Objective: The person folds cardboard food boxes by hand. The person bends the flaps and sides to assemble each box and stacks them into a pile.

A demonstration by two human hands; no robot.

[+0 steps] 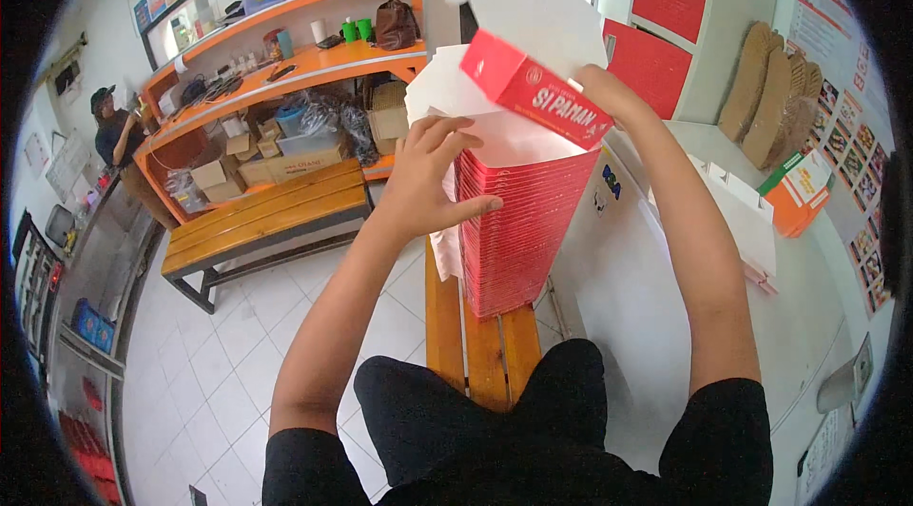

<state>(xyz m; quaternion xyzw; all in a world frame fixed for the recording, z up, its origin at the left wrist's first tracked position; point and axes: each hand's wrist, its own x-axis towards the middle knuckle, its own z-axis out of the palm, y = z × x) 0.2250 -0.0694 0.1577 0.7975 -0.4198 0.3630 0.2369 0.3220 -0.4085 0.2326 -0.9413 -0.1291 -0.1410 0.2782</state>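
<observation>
A tall stack of nested red cardboard food boxes (523, 235), white inside, stands on the wooden bench between my knees. My left hand (430, 173) is at its upper left corner, fingers spread and curved, the thumb by the red front. Above the stack, my right hand (609, 97) grips the right end of a single red box (542, 87). That box is tilted, its white lid (533, 7) raised; the lid looks slightly blurred. Part of my right hand's grip is hidden behind the box.
White folded boxes (732, 221) and an orange-green carton (797, 192) lie on the white surface at right. Another slatted bench (266, 211) stands left, before an orange shelf unit (276, 78) with cartons and cups. A person (119, 140) stands far left.
</observation>
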